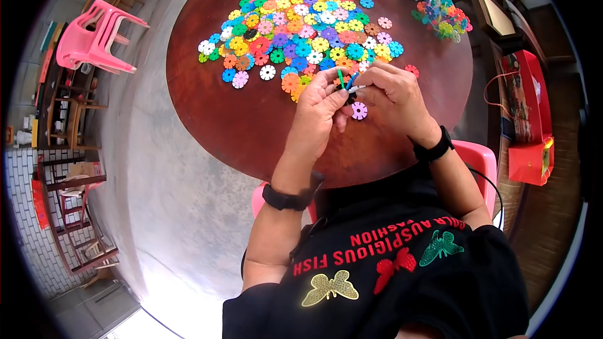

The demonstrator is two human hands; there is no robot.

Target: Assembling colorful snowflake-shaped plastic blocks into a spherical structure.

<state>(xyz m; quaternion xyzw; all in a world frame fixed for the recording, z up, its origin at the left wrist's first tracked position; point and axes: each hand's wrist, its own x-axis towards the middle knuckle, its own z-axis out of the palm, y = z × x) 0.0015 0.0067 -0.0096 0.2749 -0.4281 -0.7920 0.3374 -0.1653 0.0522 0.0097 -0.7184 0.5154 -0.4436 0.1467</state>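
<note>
- Held a bare left hand (319, 103) and a bare right hand (396, 91) close together above a round, glossy red-brown table (239, 132).
- Pinched a thin green plastic piece (341, 78), a blue plastic piece (350, 81) and a white plastic piece (356, 88) between both hands' fingertips, probably braced from two sides for steadiness; could not tell whether joined.
- Had a lilac, slotted, flower-shaped plastic disc (359, 110) just beside the fingers, apparently within easy reach.
- Showed multicoloured slotted plastic discs (295, 26) heaped beyond, likely leaving working room.
</note>
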